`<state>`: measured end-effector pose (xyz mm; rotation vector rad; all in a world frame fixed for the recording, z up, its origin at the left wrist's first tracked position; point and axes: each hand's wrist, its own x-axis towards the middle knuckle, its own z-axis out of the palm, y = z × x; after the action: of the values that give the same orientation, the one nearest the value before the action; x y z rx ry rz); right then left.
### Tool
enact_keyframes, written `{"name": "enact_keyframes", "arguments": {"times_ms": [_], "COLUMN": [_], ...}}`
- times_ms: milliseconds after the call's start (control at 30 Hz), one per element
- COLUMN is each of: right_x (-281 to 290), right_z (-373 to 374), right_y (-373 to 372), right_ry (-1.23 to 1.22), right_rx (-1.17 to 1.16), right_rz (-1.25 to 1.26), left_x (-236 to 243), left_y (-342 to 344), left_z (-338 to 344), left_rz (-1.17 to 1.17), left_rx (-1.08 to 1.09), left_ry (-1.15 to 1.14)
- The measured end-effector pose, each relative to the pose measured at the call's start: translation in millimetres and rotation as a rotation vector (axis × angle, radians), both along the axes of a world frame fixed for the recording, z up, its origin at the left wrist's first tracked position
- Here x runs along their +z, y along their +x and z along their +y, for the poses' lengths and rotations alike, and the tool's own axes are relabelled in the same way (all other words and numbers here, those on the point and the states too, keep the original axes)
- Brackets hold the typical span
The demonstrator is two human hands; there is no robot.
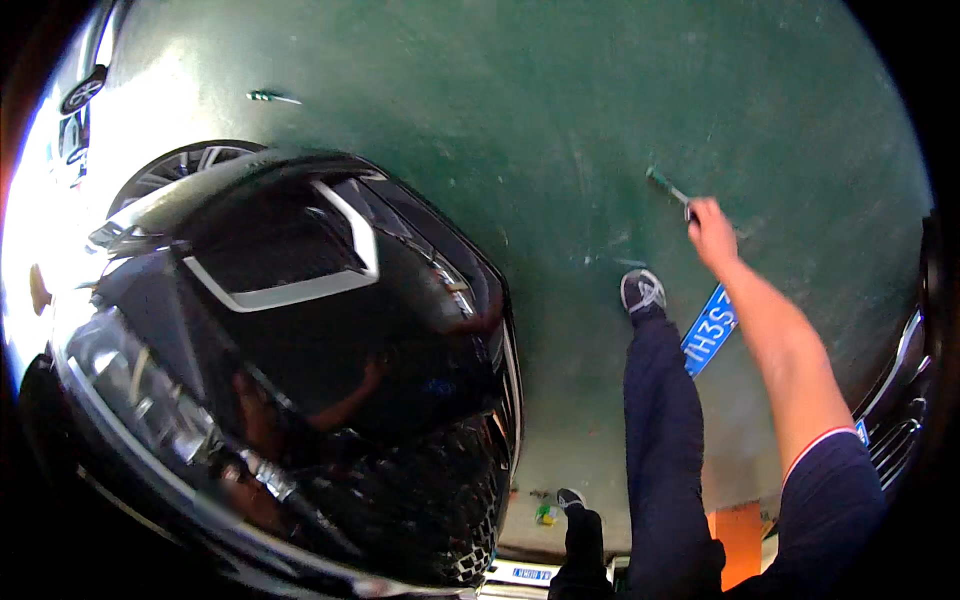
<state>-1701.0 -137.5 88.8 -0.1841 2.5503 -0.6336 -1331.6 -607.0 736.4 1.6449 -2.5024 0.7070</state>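
Right hand (712,232) grips screwdriver (668,188) over green floor (560,110), beside black car (300,380).

Scuffed green floor (520,120), probably garage.

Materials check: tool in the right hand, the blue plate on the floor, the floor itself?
Tool: thin bright shaft looks metal; green handle probably plastic or rubber, too small to tell. It is held in the right hand. Blue plate: flat, stiff, painted, likely sheet metal. Floor: green coating, scuffed and dusty, probably painted concrete.
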Motion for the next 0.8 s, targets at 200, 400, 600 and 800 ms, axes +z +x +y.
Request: {"name": "enact_keyframes", "arguments": {"times_ms": [200, 400, 600, 800], "right_x": [195, 439, 623, 684], "right_z": [46, 9, -51, -81], "right_y": [50, -7, -80, -43], "right_ry": [-0.147, -0.397, -0.837, -0.933], "right_rx": [0.015, -0.288, -0.173, -0.053], "right_rz": [-0.137, -0.709, -1.066, -1.036], "left_x": [-20, 0, 27, 31], "left_y": [-60, -58, -61, -105], "left_z": [29, 39, 105, 213], "left_rz": [0.465, 1.231, 1.971, 2.377], "left_rx": [0.231, 0.375, 0.584, 0.679], "left_ry": [0.17, 0.446, 1.05, 1.396]}}
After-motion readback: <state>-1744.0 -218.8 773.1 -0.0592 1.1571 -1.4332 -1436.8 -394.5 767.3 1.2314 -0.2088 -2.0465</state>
